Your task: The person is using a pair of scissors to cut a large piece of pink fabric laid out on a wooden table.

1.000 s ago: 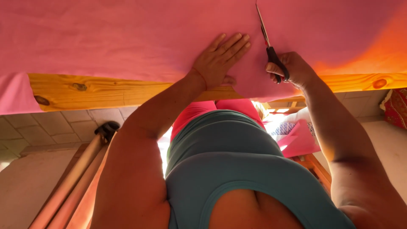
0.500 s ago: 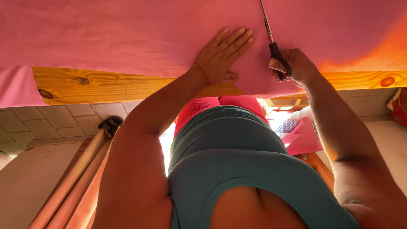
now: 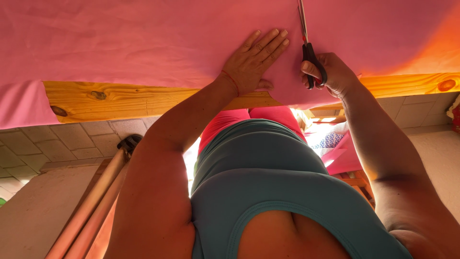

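A wide sheet of pink fabric [image 3: 134,43] lies spread over a wooden table, and its near edge hangs a little over the plank. My left hand [image 3: 254,60] rests flat on the fabric with its fingers spread, just left of the cut line. My right hand [image 3: 330,74] grips black-handled scissors [image 3: 309,48], whose blades point away from me into the fabric.
The yellow wooden table edge [image 3: 134,98] runs across the view below the fabric. A loose pink fabric flap [image 3: 21,103] hangs at the left. Cardboard tubes [image 3: 91,206] lean at lower left over a tiled floor [image 3: 62,139]. More pink cloth [image 3: 342,158] lies under the table.
The scissors and my right hand have crept a little forward along the fabric. My left hand stays flat beside them, shifted slightly with the view.
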